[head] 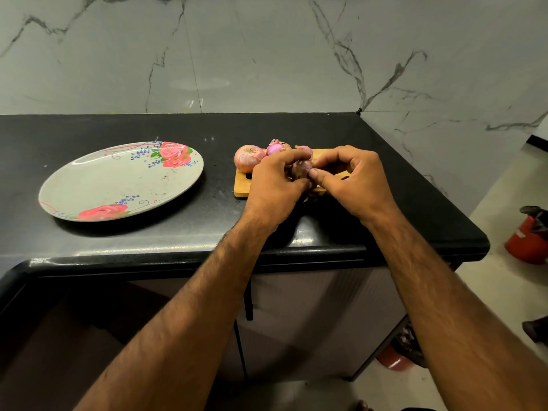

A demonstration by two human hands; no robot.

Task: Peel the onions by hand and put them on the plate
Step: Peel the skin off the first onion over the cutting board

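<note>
Over the wooden cutting board [240, 189] on the black counter [118, 247], both hands work on 1 onion [302, 168]. The left hand [272, 188] curls its fingers round it, while the right hand [355, 179] pinches its skin, thumb pressed against the bulb. Behind them on the board lie 3 others: a large onion [248, 158] in its skin, a shiny purple onion [275, 149], and a small onion [306, 149] partly hidden by fingers. Well to the left on the counter sits the flowered plate [118, 185].
</note>
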